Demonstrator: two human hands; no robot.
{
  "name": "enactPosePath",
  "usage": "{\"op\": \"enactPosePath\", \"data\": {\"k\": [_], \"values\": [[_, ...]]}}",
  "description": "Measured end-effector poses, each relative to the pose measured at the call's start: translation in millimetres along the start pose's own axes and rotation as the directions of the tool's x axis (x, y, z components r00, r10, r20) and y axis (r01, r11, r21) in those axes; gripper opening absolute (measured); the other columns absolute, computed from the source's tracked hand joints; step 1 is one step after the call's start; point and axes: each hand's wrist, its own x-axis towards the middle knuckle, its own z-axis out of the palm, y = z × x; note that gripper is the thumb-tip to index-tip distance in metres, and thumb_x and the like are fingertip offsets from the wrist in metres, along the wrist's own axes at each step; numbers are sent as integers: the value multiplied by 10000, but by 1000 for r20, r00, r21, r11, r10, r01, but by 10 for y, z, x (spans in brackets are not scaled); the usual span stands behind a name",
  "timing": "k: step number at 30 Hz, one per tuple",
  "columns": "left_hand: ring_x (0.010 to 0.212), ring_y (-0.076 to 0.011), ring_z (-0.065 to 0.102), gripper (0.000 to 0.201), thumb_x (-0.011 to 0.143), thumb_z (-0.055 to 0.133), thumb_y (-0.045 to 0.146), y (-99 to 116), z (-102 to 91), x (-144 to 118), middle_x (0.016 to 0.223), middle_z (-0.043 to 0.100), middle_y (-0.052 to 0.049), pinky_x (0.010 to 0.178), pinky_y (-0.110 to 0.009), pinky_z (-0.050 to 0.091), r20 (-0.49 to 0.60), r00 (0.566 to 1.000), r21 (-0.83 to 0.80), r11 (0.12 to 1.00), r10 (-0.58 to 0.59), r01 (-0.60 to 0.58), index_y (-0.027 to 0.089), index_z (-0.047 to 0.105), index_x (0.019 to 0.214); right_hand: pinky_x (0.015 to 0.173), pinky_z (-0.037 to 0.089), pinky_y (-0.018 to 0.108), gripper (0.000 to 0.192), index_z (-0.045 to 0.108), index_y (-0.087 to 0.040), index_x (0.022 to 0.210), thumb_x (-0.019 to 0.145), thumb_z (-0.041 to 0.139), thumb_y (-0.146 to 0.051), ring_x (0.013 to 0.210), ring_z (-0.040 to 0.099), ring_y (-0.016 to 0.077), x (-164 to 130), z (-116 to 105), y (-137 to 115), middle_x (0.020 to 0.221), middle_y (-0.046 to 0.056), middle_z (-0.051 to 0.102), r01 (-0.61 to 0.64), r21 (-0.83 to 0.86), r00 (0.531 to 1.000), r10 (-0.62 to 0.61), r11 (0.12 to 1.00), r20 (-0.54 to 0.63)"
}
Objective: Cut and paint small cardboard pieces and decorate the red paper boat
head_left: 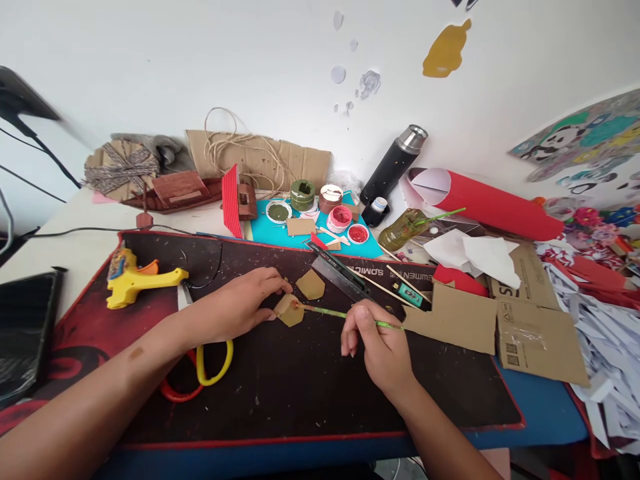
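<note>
My right hand (380, 343) grips a thin green paintbrush (325, 311), its tip touching a small angular cardboard piece (291, 312) on the dark mat. A reddish spot of paint shows under the bristles. My left hand (245, 300) steadies that piece at its left side, thumb and index finger at its edges. Just behind it lies a second cardboard piece (311, 285), of similar shape and unpainted. Scissors with red and yellow handles (215, 365) lie partly under my left forearm.
A yellow glue gun (145, 280) rests at left. Behind are open paint pots, green (303, 195) and red (339, 218), on a blue sheet (270, 233). A box cutter (340, 270), a brush-water cup (403, 230), a black flask (393, 167) and cardboard (450, 320) stand or lie rightward.
</note>
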Motion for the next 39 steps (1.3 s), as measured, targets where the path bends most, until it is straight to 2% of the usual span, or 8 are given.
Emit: {"op": "enactPosePath", "data": {"k": [5, 10, 17, 24, 28, 34, 37, 39], "values": [[1235, -276, 640, 429, 887, 626, 123, 46, -38, -1, 1278, 644, -80, 1089, -423, 512, 20, 1000, -6, 1000, -22, 23, 257, 630, 1294, 497, 463, 237, 468, 656, -201, 765, 1119, 517, -473, 505, 607, 133, -9, -14, 3, 577, -7, 587, 48, -77, 993, -40, 996, 108], [1231, -283, 637, 393, 895, 623, 151, 37, -52, 9, 1269, 651, -77, 1074, -430, 518, 33, 999, -18, 1000, -17, 18, 265, 639, 1271, 483, 453, 244, 472, 652, -202, 752, 1109, 533, -488, 512, 605, 142, -61, -148, 8, 588, -2, 584, 15, -61, 996, -9, 998, 87], [1218, -275, 642, 400, 900, 613, 146, 21, -38, 4, 1266, 650, -78, 1064, -409, 521, 18, 1000, -20, 1000, 0, 1, 270, 640, 1279, 478, 459, 241, 464, 656, -206, 784, 1106, 529, -515, 509, 612, 141, -7, -24, 42, 597, -6, 594, 6, -47, 995, -1, 999, 100], [1215, -282, 639, 398, 903, 623, 173, -10, -33, 19, 1263, 660, -80, 1070, -416, 518, 15, 1000, -41, 999, 7, -7, 276, 652, 1286, 456, 439, 231, 483, 636, -205, 755, 1090, 555, -542, 486, 608, 140, -29, -164, 26, 562, -12, 580, -42, -35, 999, 42, 999, -4], [1212, -271, 636, 402, 900, 614, 163, -10, -60, 36, 1248, 661, -74, 1064, -408, 513, 40, 999, -53, 999, 7, -5, 276, 657, 1283, 456, 441, 229, 488, 638, -204, 759, 1090, 553, -552, 489, 607, 139, 1, -97, 36, 561, -8, 592, -28, -26, 1000, 28, 999, -8], [1029, -235, 680, 519, 903, 581, 230, -37, -43, 26, 1133, 697, -58, 949, -374, 556, -21, 997, -111, 991, -74, 71, 261, 570, 1421, 458, 444, 234, 484, 646, -208, 772, 1088, 552, -563, 494, 614, 144, 15, -46, 36, 563, -4, 608, -12, -43, 1000, 11, 999, -22], [918, -221, 671, 393, 928, 550, 275, -36, -4, 32, 1094, 697, -58, 843, -353, 564, -63, 991, -99, 988, -121, 115, 243, 600, 1317, 456, 445, 230, 484, 644, -207, 770, 1087, 555, -562, 491, 618, 144, -17, -77, 29, 559, -4, 612, -21, -38, 999, 19, 999, -39], [914, -223, 669, 299, 944, 526, 281, -21, 12, 36, 1084, 690, -63, 848, -360, 561, -102, 988, -57, 992, -116, 111, 235, 617, 1225, 455, 446, 229, 483, 649, -206, 772, 1085, 559, -563, 489, 617, 144, -40, -89, 29, 556, -5, 607, -23, -35, 999, 21, 999, -40]]}}
